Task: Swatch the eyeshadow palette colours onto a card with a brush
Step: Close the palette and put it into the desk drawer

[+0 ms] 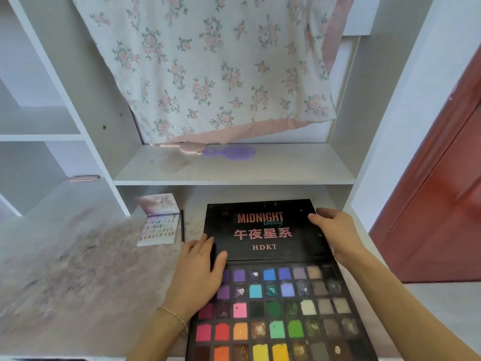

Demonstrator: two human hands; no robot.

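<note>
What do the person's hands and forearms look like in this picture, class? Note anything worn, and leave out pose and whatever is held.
Both forearms are bare, with no sleeves in view. The left hand has a thin beaded bracelet around its wrist. The right hand shows no bracelet, watch, ring or glove.

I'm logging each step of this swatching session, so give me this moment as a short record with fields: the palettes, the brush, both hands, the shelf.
large palette: black palette open on the desk, lid laid back, printed MIDNIGHT Galaxy and HDKT
left hand: left hand lies across the lid's near left corner and the pans, thumb on the lid
right hand: right hand holds the lid's right edge
small palette: pale small palette open, left of the large one
brush: thin dark brush lies between the palettes, untouched
shelf: purple hairbrush under hanging floral cloth
</note>
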